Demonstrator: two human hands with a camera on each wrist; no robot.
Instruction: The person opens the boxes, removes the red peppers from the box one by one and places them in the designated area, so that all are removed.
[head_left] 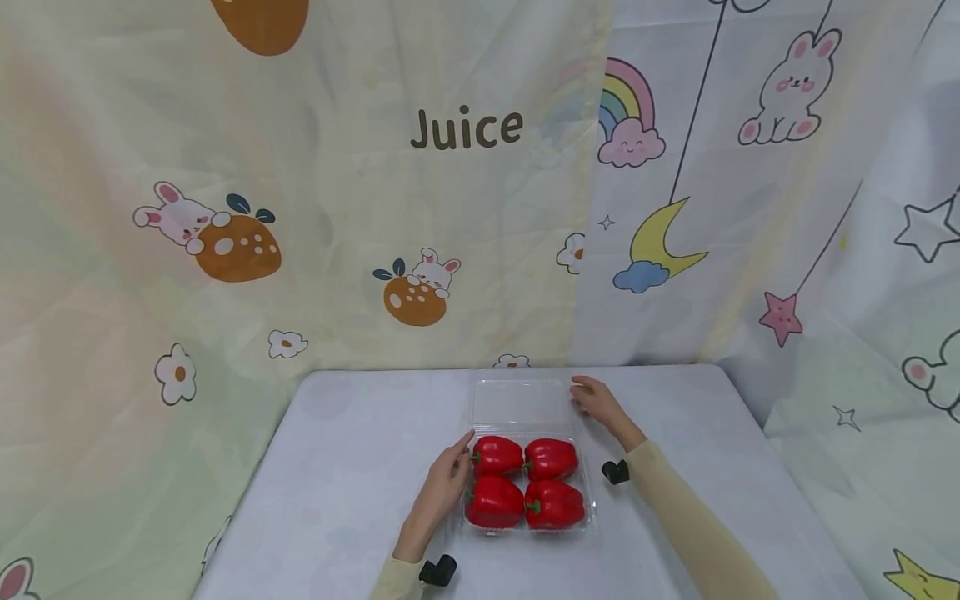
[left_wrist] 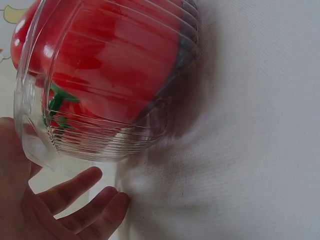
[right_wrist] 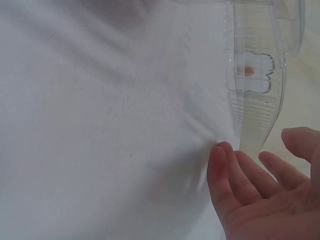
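Observation:
A clear plastic clamshell box [head_left: 589, 518] lies on the table with its lid [head_left: 519, 403] folded back, away from me. Several red bell peppers [head_left: 551, 459] with green stems sit in its base in two rows. At the box's left side is my left hand [head_left: 447, 477], its fingers loosely spread. The left wrist view shows this hand [left_wrist: 60, 210] at the rim, with one pepper [left_wrist: 115, 55] seen through the ribbed wall. My right hand [head_left: 600, 402] is beside the lid's far right corner, fingers slightly bent; in the right wrist view nothing is between them [right_wrist: 245, 175].
A white cloth covers the table [head_left: 360, 467]. Printed curtains [head_left: 337, 167] hang behind it and at both sides, close to the table's back edge. A black wrist device [head_left: 438, 572] is on my left sleeve, and another [head_left: 616, 472] is at my right wrist.

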